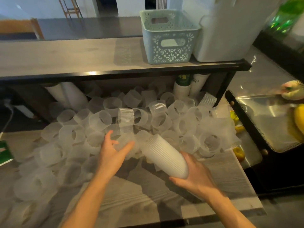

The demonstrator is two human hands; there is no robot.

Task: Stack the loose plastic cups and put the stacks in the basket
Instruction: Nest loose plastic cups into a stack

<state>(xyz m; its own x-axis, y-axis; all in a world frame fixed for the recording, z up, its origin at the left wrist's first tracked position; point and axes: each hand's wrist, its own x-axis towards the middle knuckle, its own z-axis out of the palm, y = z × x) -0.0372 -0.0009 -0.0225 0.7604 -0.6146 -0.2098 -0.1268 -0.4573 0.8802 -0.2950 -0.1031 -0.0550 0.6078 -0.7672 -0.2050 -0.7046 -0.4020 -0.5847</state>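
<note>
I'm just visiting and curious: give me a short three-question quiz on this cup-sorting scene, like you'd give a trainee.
1. True or false: the basket stands on the raised shelf, above the loose cups.
2. Which of the hands holds the stack of cups: A) the left hand, B) the right hand, C) neither?
3. Fill in: the left hand reaches into the pile with its fingers ____.

Key
1. True. It sits at the shelf's right part, beside a white container.
2. B. The right hand grips the stack near its lower end; the stack tilts up and to the left.
3. Spread; whether they grip a cup is too blurred to tell.
</note>
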